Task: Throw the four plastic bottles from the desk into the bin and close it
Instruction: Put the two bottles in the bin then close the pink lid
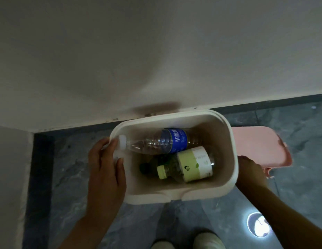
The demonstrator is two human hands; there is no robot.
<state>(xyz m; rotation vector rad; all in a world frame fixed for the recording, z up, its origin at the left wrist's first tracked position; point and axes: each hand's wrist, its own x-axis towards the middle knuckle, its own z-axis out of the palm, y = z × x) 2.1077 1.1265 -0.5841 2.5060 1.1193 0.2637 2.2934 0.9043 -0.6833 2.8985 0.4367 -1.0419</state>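
Observation:
A white bin (226,184) stands open on the floor by the wall. Inside lie a clear bottle with a blue label (163,141), its white cap against the left rim, and a bottle with a pale green label and cap (189,167). A dark-capped bottle (147,168) shows underneath, mostly hidden. My left hand (106,169) grips the bin's left rim, thumb by the white cap. My right hand (250,170) rests at the bin's right side, next to the pink lid (257,144), which hangs open to the right. Whether it touches the lid I cannot tell.
The bin sits against a pale wall (156,51) with a dark skirting strip. The floor (70,159) is dark grey marbled tile with a bright lamp reflection (259,224) at lower right. My two shoes (207,239) show at the bottom edge.

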